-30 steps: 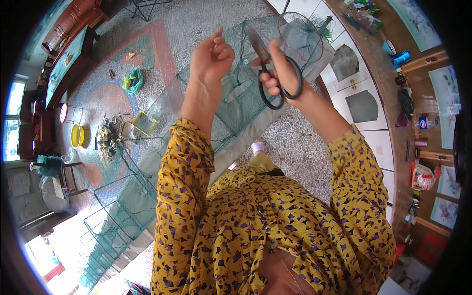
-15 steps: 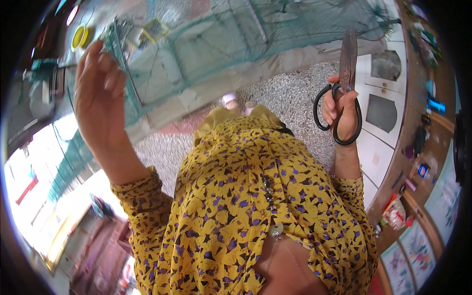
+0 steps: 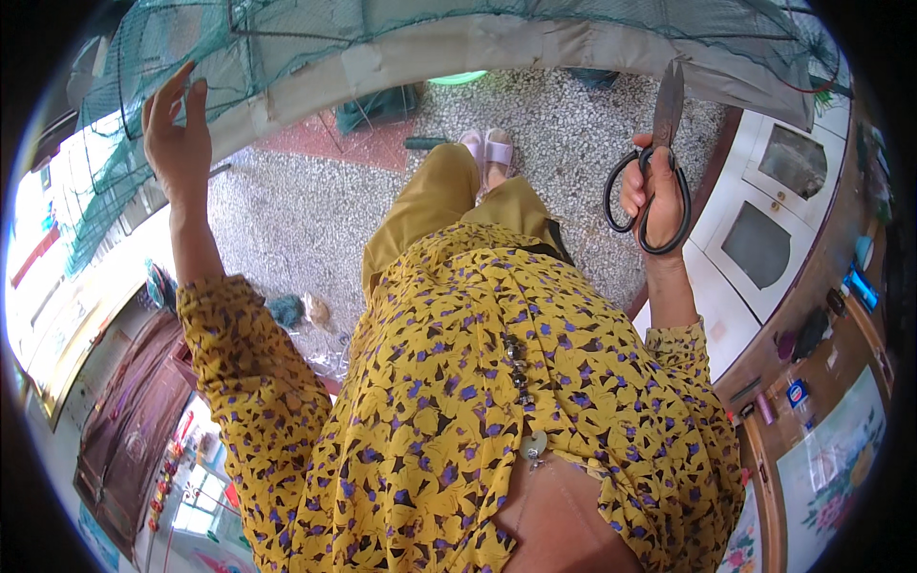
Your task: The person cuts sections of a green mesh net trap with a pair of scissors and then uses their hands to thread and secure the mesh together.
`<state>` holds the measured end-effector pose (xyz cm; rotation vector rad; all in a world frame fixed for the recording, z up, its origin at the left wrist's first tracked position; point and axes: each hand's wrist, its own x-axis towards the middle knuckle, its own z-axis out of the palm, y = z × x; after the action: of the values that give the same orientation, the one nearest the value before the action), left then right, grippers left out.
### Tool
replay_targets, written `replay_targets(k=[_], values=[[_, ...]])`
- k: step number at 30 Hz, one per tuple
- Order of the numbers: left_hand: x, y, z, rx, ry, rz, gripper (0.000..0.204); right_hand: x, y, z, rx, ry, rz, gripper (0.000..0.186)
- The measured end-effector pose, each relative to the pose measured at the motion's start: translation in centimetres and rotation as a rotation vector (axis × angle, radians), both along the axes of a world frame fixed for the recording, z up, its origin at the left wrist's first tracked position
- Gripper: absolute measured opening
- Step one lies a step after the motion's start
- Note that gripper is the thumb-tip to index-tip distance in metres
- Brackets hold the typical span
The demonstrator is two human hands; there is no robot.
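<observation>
My right hand (image 3: 657,196) grips large scissors (image 3: 667,110) by their black loop handles, the metal blades pointing up toward the top of the view. My left hand (image 3: 177,134) is raised at the left, fingers loosely bent and apart, at the green mesh net (image 3: 325,19); I cannot tell whether the fingertips touch it. The net has dark frames and spans the top of the view. A pale sheet (image 3: 478,43) runs along its near edge.
Below me are my slippered feet (image 3: 492,148) on a speckled floor (image 3: 287,201), with green bundles (image 3: 368,110) and loose yarn (image 3: 285,310). A white-doored cabinet (image 3: 745,239) and a cluttered wooden top (image 3: 802,363) border the right side. A bright doorway (image 3: 38,239) lies left.
The view has turned down toward my body and feet, with the net now at the top. My hands have moved apart; the scissors moved right and stay in my right hand.
</observation>
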<state>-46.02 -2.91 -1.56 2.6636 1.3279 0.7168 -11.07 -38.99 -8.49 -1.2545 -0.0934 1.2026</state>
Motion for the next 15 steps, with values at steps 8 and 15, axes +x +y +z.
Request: replay_targets(k=[8,15], values=[[0.5,0.9,-4.0,0.077,-0.173,0.104,0.011,-1.4,0.1,-0.6,-0.03,-0.026,0.08,0.038],[1.8,1.1,-3.9,0.103,-0.148,0.125,0.011,-2.5,1.7,-1.5,-0.041,-0.018,0.133,0.039]])
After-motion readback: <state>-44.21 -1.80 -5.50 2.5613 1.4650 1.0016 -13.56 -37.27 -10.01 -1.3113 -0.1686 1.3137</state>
